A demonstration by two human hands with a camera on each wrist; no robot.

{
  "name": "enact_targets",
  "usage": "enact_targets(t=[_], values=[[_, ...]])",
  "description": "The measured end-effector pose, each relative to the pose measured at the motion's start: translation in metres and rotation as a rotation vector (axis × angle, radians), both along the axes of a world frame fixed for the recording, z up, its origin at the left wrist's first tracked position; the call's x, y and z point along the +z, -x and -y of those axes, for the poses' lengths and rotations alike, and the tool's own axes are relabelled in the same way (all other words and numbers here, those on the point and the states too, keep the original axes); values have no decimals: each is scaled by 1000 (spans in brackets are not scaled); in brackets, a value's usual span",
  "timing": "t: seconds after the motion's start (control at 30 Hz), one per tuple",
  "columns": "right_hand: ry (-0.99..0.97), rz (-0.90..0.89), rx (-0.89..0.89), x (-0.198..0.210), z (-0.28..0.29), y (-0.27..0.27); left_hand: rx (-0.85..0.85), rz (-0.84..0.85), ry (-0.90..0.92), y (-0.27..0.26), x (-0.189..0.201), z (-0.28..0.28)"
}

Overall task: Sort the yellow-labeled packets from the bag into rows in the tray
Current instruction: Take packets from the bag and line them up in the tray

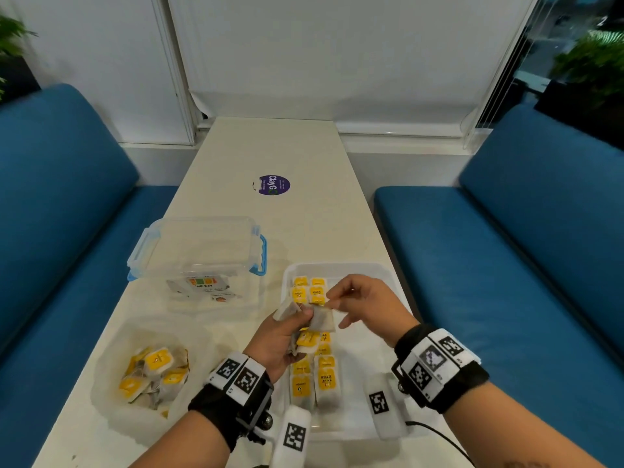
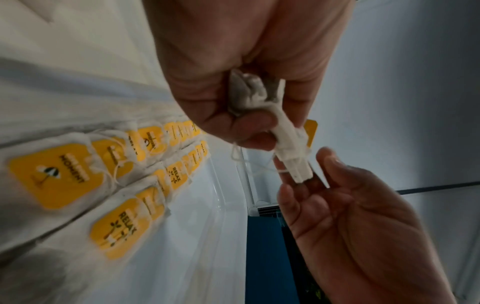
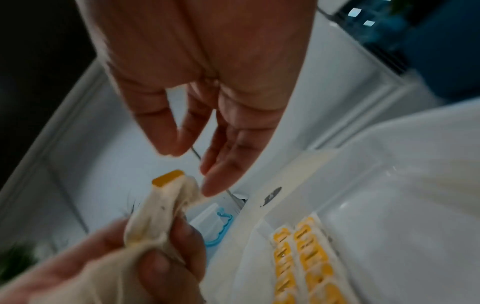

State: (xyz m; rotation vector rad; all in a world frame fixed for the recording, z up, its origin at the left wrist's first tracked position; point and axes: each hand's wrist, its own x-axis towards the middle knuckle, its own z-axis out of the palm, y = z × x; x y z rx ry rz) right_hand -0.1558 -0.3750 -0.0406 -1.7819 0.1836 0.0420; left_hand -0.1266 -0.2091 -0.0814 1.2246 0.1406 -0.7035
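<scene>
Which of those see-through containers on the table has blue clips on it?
The clear lidded box, standing beyond the open bag of packets, left of the white tray. Only it has blue latches; the bag and tray have none.

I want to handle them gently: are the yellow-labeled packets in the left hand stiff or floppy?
Probably floppy: the packets crumple where the left hand grips them. Likely light, since they look thin and papery. Their strings dangle loose and may snag.

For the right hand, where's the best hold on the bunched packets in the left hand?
Likely the protruding end of the packets, pinched from the right. The left hand grips the crumpled part, leaving that end free toward the right hand, whose open fingers are beside it.
</scene>
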Motion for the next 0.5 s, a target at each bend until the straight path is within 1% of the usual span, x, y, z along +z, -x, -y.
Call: enact_targets(t=[0.03, 0.07, 0.1, 0.13, 0.2, 0.3, 0.43, 0.5], values=[[-130, -75, -82, 2, -1, -1, -8, 19, 5, 1, 1, 0], [-204, -148, -132, 4, -1, -2, -21, 37, 6, 2, 2, -1], [-231, -220, -138, 4, -1, -2, -35, 53, 1, 3, 2, -1], [-234, -287, -106, 5, -1, -2, -48, 67, -13, 4, 2, -1], [-199, -356, -13, 3, -1, -1, -69, 97, -63, 5, 2, -2], [-105, -347, 80, 0, -4, -1, -87, 141, -130, 5, 1, -4], [-21, -273, 56, -1, -8, -5, -79, 142, -145, 4, 2, -5], [25, -231, 73, 1, -11, -6, -84, 141, -134, 5, 3, -5]])
